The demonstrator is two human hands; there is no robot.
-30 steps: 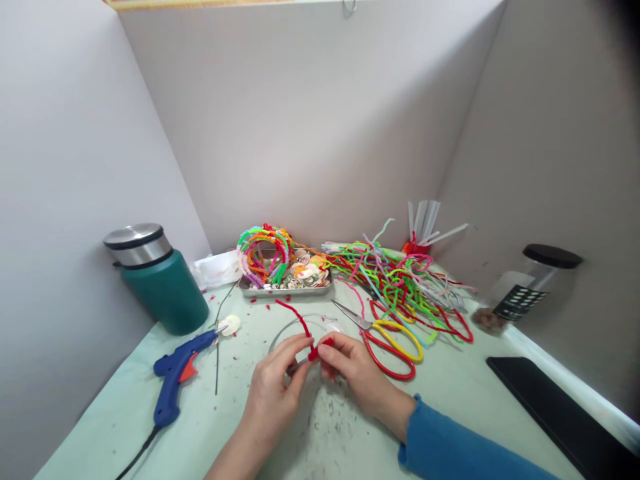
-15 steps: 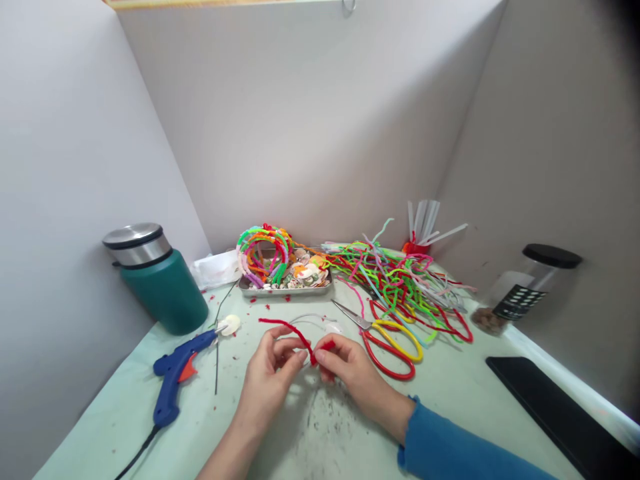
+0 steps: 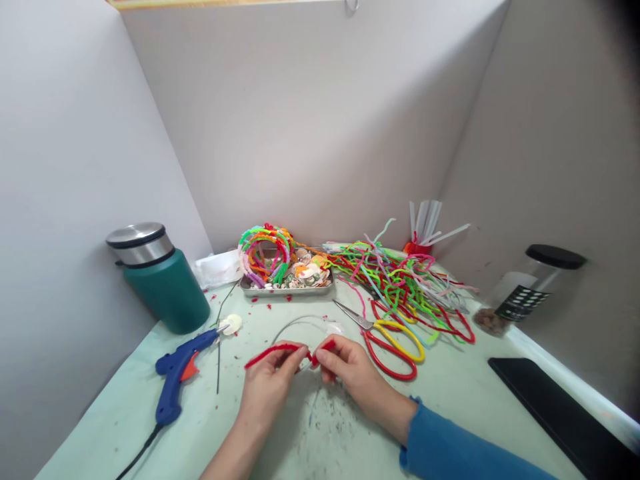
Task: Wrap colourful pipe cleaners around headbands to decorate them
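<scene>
My left hand (image 3: 267, 385) pinches a red pipe cleaner (image 3: 273, 350) whose free end sticks out to the left, low over the table. My right hand (image 3: 350, 370), in a blue sleeve, grips the other end of the same red pipe cleaner, wound around a thin grey hoop (image 3: 300, 322) that arcs away from my fingers. A small white piece (image 3: 334, 329) lies just beyond my right hand. Both hands meet at the table's middle, close to me.
Red-and-yellow scissors (image 3: 390, 337) lie right of my hands, before a heap of coloured pipe cleaners (image 3: 400, 280). A metal tray (image 3: 285, 288) of shells and wrapped hoops sits behind. Left: blue glue gun (image 3: 177, 373), green flask (image 3: 160, 280). Right: jar (image 3: 530, 293), black slab (image 3: 555, 407).
The free end of the red pipe cleaner has swung from pointing up and away to lying low toward the left, as my left hand turned it around the hoop.
</scene>
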